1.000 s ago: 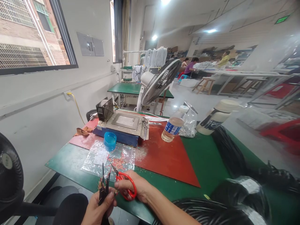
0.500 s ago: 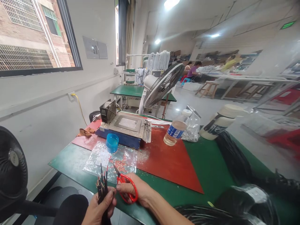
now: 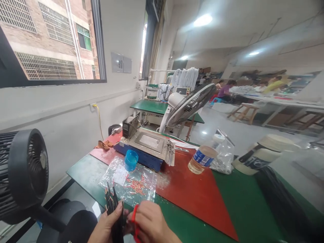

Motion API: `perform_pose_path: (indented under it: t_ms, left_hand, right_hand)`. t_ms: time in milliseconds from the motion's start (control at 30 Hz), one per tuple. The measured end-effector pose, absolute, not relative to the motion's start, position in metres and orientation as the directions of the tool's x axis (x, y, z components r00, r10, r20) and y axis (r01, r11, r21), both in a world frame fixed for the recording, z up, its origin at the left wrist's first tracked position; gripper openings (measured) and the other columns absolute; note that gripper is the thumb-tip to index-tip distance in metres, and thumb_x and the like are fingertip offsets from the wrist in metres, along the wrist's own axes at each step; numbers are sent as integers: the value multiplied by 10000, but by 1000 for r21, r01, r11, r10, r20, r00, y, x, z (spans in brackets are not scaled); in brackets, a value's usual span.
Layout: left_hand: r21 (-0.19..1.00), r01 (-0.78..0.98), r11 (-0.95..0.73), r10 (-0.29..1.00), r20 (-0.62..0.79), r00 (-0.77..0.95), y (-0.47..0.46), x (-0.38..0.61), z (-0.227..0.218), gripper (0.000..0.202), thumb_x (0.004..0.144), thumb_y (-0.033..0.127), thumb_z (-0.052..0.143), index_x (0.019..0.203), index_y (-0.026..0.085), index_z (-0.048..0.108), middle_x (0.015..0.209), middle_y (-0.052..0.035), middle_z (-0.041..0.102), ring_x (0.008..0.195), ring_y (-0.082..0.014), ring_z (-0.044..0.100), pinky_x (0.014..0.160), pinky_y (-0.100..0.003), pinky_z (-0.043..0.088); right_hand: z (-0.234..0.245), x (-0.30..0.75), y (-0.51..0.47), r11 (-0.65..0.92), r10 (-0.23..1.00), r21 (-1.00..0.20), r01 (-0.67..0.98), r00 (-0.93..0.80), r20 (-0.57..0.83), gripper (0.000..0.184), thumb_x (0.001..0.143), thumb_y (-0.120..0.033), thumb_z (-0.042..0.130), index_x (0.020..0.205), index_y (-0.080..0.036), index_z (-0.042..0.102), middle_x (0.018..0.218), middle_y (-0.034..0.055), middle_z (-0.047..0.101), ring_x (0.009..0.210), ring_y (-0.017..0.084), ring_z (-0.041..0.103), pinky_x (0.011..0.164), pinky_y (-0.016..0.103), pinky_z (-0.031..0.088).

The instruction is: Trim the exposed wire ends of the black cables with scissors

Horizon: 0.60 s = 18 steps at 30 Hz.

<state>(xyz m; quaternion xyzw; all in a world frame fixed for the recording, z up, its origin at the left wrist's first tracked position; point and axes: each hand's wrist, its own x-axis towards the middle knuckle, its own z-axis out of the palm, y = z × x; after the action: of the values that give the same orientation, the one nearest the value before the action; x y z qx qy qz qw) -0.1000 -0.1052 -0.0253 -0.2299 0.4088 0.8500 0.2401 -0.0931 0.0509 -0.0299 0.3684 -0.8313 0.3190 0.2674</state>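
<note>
My left hand (image 3: pixel 107 224) is closed around a bundle of black cables (image 3: pixel 113 202), their ends upright with thin bared wires showing at the top. Close beside it, my right hand (image 3: pixel 152 221) is curled round the red-handled scissors (image 3: pixel 136 219). The fingers hide the scissor blades. Just beyond the hands, small red and pale clippings (image 3: pixel 136 185) are scattered on a clear plastic bag (image 3: pixel 149 197). A blue round tub (image 3: pixel 131 162) stands at the bag's far side.
A blue heating unit (image 3: pixel 141 158) with a metal plate and small fan sits behind the bag. On the red mat (image 3: pixel 192 202) stands a bottle (image 3: pixel 202 158). Black cables (image 3: pixel 275 195) lie on the green table at right. A black fan (image 3: pixel 27 172) stands at left.
The view has swung left and up. My right hand has turned over, bringing the scissors down beside the bundle, so the blades no longer show. The left hand keeps its grip.
</note>
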Motion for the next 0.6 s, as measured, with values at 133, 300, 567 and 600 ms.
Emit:
perform_pose_path:
  t_ms: [133,300,567,600]
  left_hand:
    - [535,-615,-579,267,-588,-763,-115,-101,-39,316,568,296,815,748,129,615,616,-56,663,518,-154,592,496,-258,465]
    - [530,-626,-572,228,-630,-742,-120,-100,-54,417,530,345,828,805,137,594,670,-62,676,466,-167,594,440,-271,443]
    - [611,-533,-586,152,-563,-813,-125,-105,-43,501,549,415,807,883,108,595,542,30,579,411,-64,484,389,-177,360]
    - [670,-484,-563,101,-526,-845,-127,-109,-47,539,550,461,789,898,100,590,489,64,527,356,-34,397,354,-165,313]
  right_hand:
    - [-28,-89,36,566,-603,92,-819,-336,724,165,849,-107,477,733,-134,592,531,-5,514,488,107,412,466,284,216]
    - [-34,-86,19,583,-633,236,-778,-252,732,175,837,-70,468,732,-142,588,505,-27,468,460,107,393,457,295,212]
    - [-3,-100,38,681,-426,36,-732,-355,832,205,884,-170,418,917,-120,615,625,42,603,549,135,513,488,270,364]
    - [6,-109,44,722,-272,-115,-682,-433,860,200,885,-204,432,923,-133,615,637,42,610,553,134,522,493,258,379]
